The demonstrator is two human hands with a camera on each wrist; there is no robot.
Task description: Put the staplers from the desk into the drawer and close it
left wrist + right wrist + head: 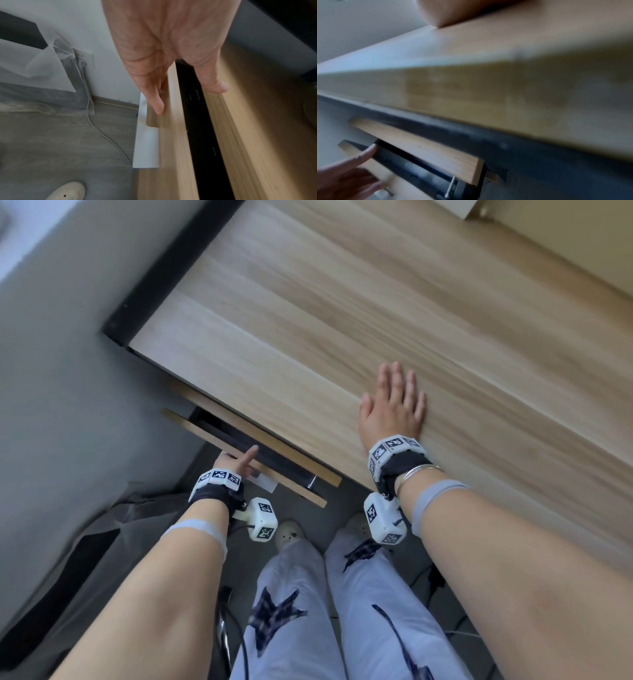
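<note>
1. Task stage, as judged: closing step under way. Drawer (246, 451) beneath the front edge of the desk (342, 320), only a narrow dark slot left between the drawer front and the desk frame. No staplers visible on the desktop within the head view; presumably already inside, though not confirmable, since the slot shows only a black interior. Remaining: the last short push to bring the drawer front flush.
2. Left hand (164, 51): fingers straight, laid against the outer face of the drawer front, thumb over its top edge above the slot. Nothing pinched or clasped; flat pressing contact only.
3. Right hand (394, 402): palm down on the desktop near its front edge, fingers extended and close together, holding nothing; apparently a brace.
4. Drawer appearance: light wood front panel matching the desktop grain, black inner lining, a metal fitting at the near corner in the right wrist view. White sheet (145, 146) against the outer face of the front, just beside the left fingers.
5. Image quality: wrist views motion-blurred; fine detail inside the slot unreadable.
</note>
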